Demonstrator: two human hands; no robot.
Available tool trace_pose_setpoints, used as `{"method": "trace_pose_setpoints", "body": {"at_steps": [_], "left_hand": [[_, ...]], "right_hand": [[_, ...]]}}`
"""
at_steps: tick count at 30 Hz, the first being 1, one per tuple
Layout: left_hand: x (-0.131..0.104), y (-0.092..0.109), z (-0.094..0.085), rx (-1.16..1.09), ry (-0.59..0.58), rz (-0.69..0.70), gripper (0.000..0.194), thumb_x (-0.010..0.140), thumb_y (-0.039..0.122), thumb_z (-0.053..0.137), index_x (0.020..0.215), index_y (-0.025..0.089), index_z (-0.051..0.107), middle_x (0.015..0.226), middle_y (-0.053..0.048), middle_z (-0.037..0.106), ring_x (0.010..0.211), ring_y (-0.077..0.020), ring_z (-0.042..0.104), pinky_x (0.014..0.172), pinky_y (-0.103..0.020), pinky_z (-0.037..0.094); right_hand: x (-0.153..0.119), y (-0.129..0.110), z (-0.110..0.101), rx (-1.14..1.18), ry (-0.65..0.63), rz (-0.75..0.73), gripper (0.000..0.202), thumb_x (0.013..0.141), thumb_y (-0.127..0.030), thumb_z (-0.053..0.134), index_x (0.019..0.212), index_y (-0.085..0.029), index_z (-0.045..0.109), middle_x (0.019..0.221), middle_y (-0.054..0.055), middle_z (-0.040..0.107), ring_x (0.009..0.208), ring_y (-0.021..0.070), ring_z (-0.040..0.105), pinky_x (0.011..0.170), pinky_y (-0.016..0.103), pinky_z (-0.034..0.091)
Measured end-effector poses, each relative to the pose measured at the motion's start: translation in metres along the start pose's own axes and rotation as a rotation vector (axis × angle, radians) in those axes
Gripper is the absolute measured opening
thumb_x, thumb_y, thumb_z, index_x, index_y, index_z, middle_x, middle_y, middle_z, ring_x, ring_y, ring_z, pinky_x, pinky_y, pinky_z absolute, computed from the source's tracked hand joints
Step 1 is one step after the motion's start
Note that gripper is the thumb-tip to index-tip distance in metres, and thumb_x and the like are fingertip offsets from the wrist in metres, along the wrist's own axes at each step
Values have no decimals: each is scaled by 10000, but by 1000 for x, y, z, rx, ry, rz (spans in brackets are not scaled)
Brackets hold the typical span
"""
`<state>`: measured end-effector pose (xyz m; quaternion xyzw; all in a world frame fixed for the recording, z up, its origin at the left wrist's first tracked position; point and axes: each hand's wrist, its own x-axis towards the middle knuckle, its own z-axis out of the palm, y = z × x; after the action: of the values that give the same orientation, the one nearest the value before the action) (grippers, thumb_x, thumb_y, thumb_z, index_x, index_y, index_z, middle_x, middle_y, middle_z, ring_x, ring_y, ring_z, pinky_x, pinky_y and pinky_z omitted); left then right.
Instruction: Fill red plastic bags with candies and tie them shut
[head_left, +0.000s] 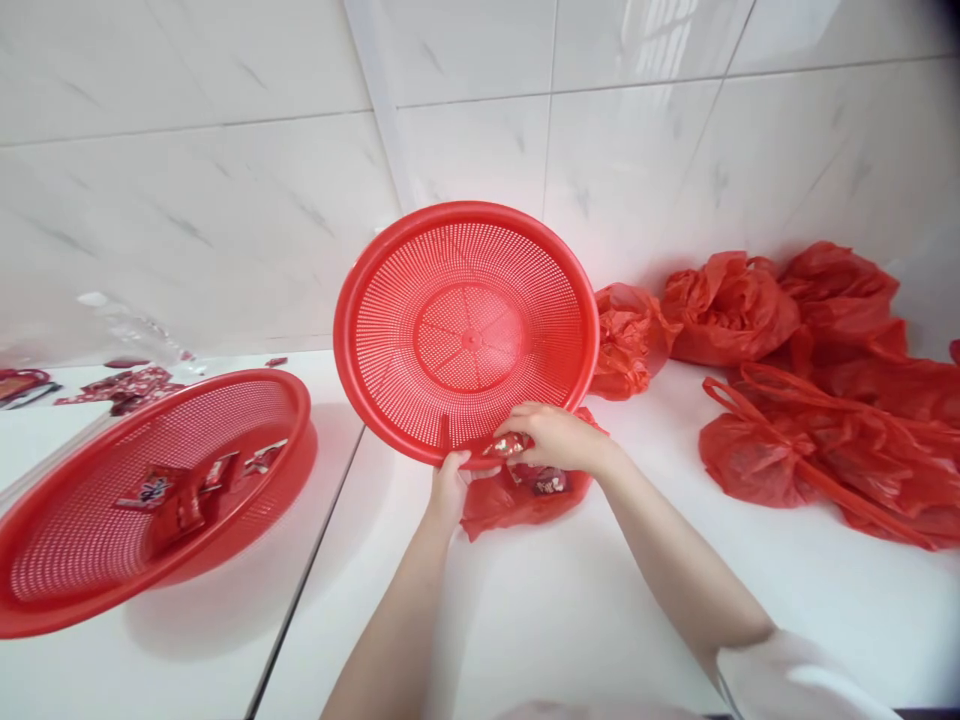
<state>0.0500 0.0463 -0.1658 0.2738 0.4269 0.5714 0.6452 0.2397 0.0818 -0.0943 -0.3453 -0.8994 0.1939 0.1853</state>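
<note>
Your tilted basket (466,213) hides the far part of the red bag (491,515) beneath it, and your right hand (559,438) covers more, so you can't count the packets (550,482) inside. Lettering on the wrapped piece (508,445) in that hand is too small to read. At the left, the picture's edge cuts off the second basket (247,395); at the right, it crops the bag pile (874,450). Your right sleeve (787,680) runs blurred off the near edge. Far left, the clear bottle (142,325) is faint.
</note>
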Motion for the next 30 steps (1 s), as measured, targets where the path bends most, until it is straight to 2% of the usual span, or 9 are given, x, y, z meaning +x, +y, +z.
{"method": "trace_pose_setpoints", "body": {"at_steps": [1,2,4,6,9,14,21,30], "left_hand": [[-1,2,0,-5,-3,-1,319,620,272,628,864,82,707,895,-136,743,903,-319,694,723,-397,584],[-1,4,0,-9,1,0,315,626,275,626,862,84,709,901,-136,742,918,-321,690,734,-402,583],[-3,8,1,-20,14,7,305,638,274,620,864,90,711,906,-132,741,948,-325,681,759,-417,579],[-5,10,2,-32,16,16,300,641,268,619,866,94,710,903,-131,741,974,-333,673,776,-432,575],[-6,12,2,-42,7,32,319,631,268,638,891,97,709,926,-131,740,985,-337,668,765,-428,578],[-6,12,3,-24,33,36,323,610,273,647,869,90,713,901,-125,743,950,-331,674,732,-409,586],[-5,10,3,-32,29,17,317,602,274,634,842,79,703,875,-133,740,947,-335,677,743,-414,584],[-5,8,3,-48,24,24,326,618,264,627,887,88,681,920,-142,738,983,-341,671,774,-420,571]], "right_hand": [[0,-2,-2,39,29,13,178,809,-319,690,942,-203,671,825,11,631,762,146,558,681,250,399],[-1,-4,-4,77,62,41,177,836,-364,657,858,-188,653,740,-11,597,676,123,521,630,240,373],[-3,-7,-8,148,121,120,364,851,-499,601,697,-171,569,593,-48,475,544,89,403,542,231,302],[-5,-10,-11,192,152,188,508,839,-606,550,593,-173,454,536,-62,360,503,74,308,503,233,245],[-6,-11,-12,208,171,226,579,837,-665,499,556,-181,348,529,-58,318,505,72,281,503,235,225],[-6,-11,-12,202,220,206,558,840,-636,522,580,-188,313,541,-60,305,523,74,270,515,232,232],[-8,-11,-15,161,216,112,457,890,-465,499,583,-191,300,545,-58,277,516,75,251,507,236,219],[-11,-9,-15,243,220,127,470,878,-430,497,568,-195,233,535,-58,236,502,70,210,484,240,192]]}}
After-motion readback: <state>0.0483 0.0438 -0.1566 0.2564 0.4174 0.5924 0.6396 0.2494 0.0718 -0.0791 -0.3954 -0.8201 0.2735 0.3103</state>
